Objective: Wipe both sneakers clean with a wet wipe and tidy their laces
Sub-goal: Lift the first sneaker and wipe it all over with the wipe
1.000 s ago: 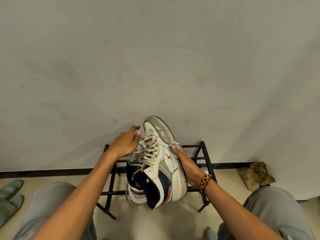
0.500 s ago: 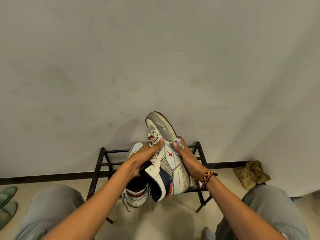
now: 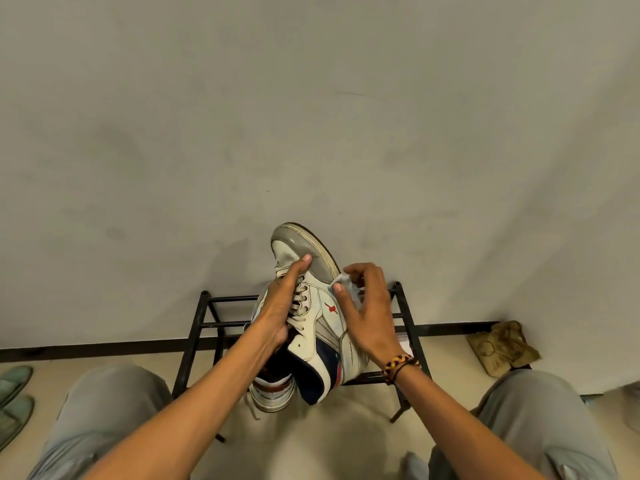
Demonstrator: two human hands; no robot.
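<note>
Left hand (image 3: 280,306) slid toeward over sneaker (image 3: 313,306) (laces), wipe (image 3: 341,280) beside

2 sneakers (image 3: 322,317), 1 wipe (image 3: 341,280), 2 hands (image 3: 277,313)

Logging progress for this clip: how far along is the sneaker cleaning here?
Nothing looks finished. In hand: the left hand grips the raised sneaker over its laces, while the right hand pinches the wet wipe against its side near the toe. Grey scuffing shows on the toe cap. Left: the second sneaker sits on the rack with a lace end dangling, so it likely needs wiping and tidying.
</note>
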